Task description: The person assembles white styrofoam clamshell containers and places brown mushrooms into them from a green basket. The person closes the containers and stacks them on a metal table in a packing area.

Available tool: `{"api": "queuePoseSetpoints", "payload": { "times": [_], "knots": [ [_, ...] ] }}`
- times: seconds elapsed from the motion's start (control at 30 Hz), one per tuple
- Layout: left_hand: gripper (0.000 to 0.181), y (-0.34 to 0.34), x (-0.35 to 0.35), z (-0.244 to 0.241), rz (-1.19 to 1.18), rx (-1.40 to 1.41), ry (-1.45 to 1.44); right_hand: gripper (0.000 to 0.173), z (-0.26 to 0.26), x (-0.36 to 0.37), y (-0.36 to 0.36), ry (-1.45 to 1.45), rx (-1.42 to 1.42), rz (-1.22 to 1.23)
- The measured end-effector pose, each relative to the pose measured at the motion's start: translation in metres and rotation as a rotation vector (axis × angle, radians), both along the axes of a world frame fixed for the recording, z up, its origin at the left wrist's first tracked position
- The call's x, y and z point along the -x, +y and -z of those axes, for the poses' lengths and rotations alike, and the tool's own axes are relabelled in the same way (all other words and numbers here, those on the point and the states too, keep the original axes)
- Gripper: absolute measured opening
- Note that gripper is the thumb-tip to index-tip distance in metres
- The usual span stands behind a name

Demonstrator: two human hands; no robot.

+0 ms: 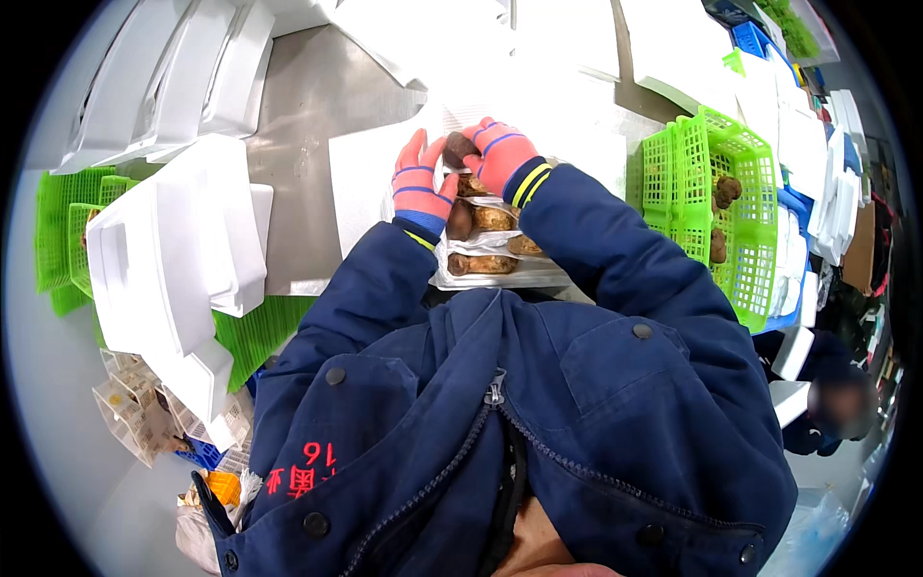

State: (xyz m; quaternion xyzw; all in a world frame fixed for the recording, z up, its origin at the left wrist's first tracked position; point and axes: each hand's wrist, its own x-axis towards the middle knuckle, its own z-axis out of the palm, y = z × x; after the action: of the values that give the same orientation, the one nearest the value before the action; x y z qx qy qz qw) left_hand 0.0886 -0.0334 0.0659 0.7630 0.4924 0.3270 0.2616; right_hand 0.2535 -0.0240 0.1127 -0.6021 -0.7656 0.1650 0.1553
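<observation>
My right hand (501, 153), in a coral knit glove with blue stripes, grips a dark brown mushroom (458, 149) at the far end of a white foam box (530, 280). Across from it, my left hand (420, 180), gloved alike, is by the box's left side, thumb and fingers apart and nothing held. Thick-stemmed mushrooms (492, 265) lie in rows in the box, with white paper (476, 243) between them. Another brown-capped mushroom (459, 219) lies just below my left thumb. My right forearm hides part of the box's right side.
White sheets lie around the box on a steel table (303, 108). On the right, green plastic baskets (746, 249) hold a few mushrooms (727, 190). Stacked white foam boxes (169, 252) stand left, above green baskets (58, 231). A person (807, 375) is at the far right.
</observation>
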Motion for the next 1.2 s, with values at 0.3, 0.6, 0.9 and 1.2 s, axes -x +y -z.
{"api": "queuePoseSetpoints", "payload": {
  "times": [0.3,0.6,0.9,1.2],
  "knots": [
    [0.054,0.003,-0.001,0.001,0.011,-0.045,-0.029,0.023,-0.007,0.002,0.010,-0.125,0.000,-0.108],
    [0.046,0.017,-0.007,0.005,0.031,0.052,-0.102,0.026,0.010,-0.033,0.027,0.065,0.076,0.009],
    [0.035,0.183,0.010,-0.008,0.019,-0.156,0.065,0.017,-0.068,-0.134,0.102,-0.056,-0.218,0.325],
    [0.060,0.225,-0.052,-0.009,0.564,-0.399,0.953,0.016,-0.030,-0.168,0.076,0.033,-0.107,0.476]
  ]
}}
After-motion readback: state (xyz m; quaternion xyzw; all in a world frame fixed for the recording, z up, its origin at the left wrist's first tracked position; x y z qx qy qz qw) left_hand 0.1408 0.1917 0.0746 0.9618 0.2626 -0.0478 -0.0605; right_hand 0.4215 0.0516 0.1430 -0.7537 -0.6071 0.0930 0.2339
